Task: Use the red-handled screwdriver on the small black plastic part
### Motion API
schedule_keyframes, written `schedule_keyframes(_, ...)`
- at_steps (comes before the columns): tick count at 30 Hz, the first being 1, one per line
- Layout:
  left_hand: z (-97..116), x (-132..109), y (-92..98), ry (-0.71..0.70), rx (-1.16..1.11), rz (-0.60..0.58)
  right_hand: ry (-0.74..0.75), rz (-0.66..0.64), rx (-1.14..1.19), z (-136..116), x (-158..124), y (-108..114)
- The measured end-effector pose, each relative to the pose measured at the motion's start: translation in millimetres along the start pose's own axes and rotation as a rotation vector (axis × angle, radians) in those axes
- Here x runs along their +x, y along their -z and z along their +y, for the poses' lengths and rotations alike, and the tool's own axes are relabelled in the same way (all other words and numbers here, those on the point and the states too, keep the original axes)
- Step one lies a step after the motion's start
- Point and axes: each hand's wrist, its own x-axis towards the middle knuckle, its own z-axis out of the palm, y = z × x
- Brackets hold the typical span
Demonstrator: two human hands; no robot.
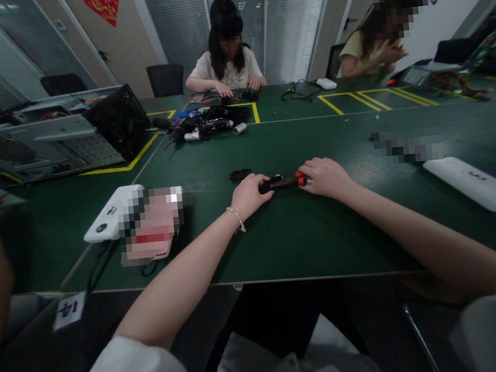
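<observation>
My left hand (247, 195) is closed around a small black part (274, 184) resting on the green table (288, 235). My right hand (324, 177) is curled around the red-and-black handle of a slim tool (300, 179), whose tip points left into that black part. Both hands meet near the middle of the table, just above its surface. A second small black piece (240, 174) lies loose just beyond my left hand.
A white box (112, 213) with a cable sits at left, a flat white device (476, 183) at right. An open computer case (46, 141) stands far left. A pile of black parts (200, 124) lies mid-table. Two other people work at the far side.
</observation>
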Motion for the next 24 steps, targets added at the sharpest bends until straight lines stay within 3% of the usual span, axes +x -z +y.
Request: schedule_keyframes(24, 0.5, 0.0, 1.1, -0.001, 0.009, -0.008, 0.020, 0.025, -0.016, 0.9, -0.3, -2.6)
